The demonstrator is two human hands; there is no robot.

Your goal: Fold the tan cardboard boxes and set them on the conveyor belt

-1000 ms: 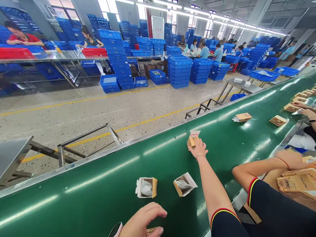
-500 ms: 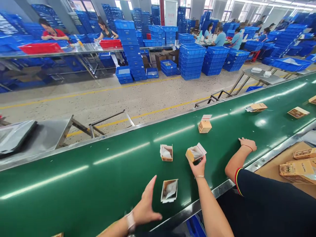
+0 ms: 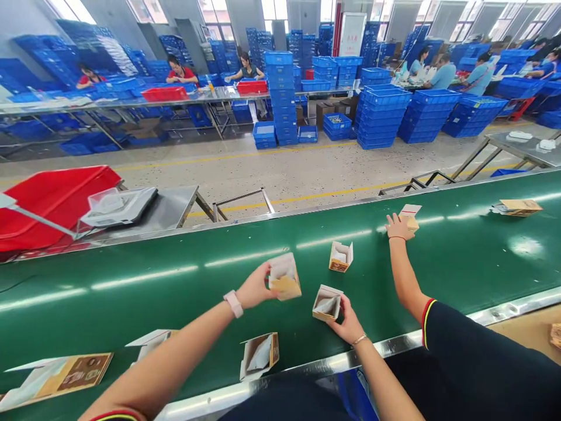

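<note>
"The left fingers (image 3: 265, 272) are clamping an open box (image 3: 286, 287) over the green belt (image 3: 210, 321)."

"What are the right fingers (image 3: 345, 302) doing?"

"They're gripping another open box (image 3: 322, 317), just right of the first; a white packet (image 3: 326, 305) is showing inside."

"Is anyone else handling anything?"

"A co-worker's hand (image 3: 400, 227) is touching a third box (image 3: 412, 224), farther right, near the far edge."

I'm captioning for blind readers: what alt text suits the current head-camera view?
A person's left hand holds an open box and their right hand a second open box at a green conveyor belt. A co-worker's hand is on a third box, with stacked blue crates beyond.
</note>
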